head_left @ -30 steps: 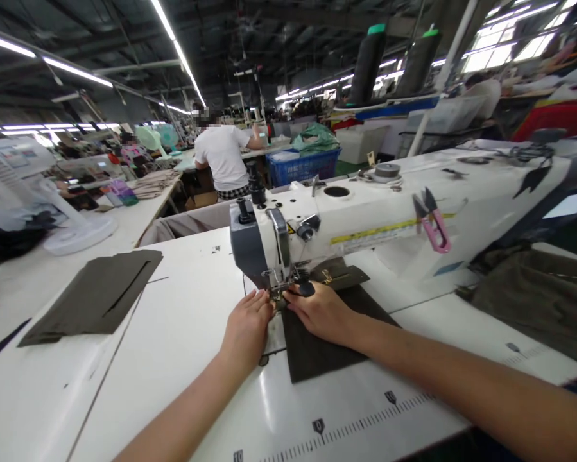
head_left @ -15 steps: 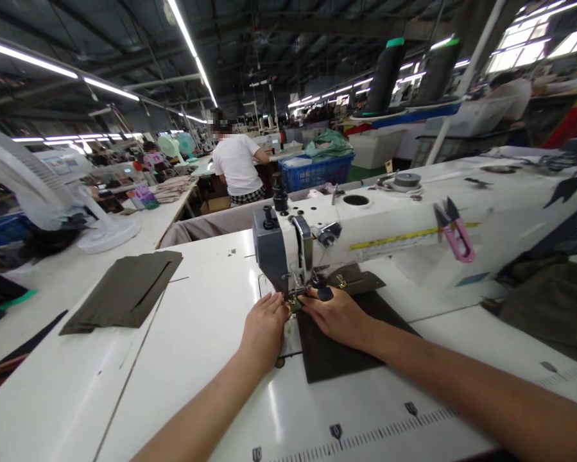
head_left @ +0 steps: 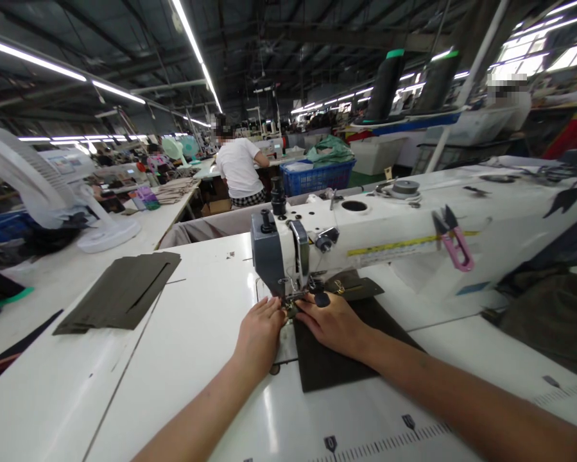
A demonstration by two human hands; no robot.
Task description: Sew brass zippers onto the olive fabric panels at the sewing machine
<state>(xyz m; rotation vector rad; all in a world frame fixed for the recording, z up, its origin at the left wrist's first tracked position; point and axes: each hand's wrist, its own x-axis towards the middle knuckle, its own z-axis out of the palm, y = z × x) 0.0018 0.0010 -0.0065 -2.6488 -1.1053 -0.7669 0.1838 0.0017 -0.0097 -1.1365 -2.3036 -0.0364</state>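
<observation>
A dark olive fabric panel (head_left: 334, 362) lies flat on the white sewing table, with its left edge at the needle area of the sewing machine (head_left: 295, 256). My right hand (head_left: 334, 324) rests over this panel, thumb and fingers pressed together on the cloth right beside the presser foot. On the foot's other side is my left hand (head_left: 262, 327), fingers bent and held close together, tips at the foot. Whatever lies under those left fingertips is hidden. Behind my right hand, a smaller dark piece with a gold-coloured metal part (head_left: 339, 287) is partly covered.
A stack of olive fabric pieces (head_left: 119, 292) lies to the left. Pink-handled thread snips (head_left: 456, 247) hang on the machine arm. A white fan (head_left: 103, 234) stands on the left table. Crumpled dark cloth (head_left: 552, 314) lies at right. A co-worker (head_left: 240, 167) sits ahead.
The whole view has shifted slightly. Both hands stay at the presser foot, and the fabric panel shows no clear movement against the table.
</observation>
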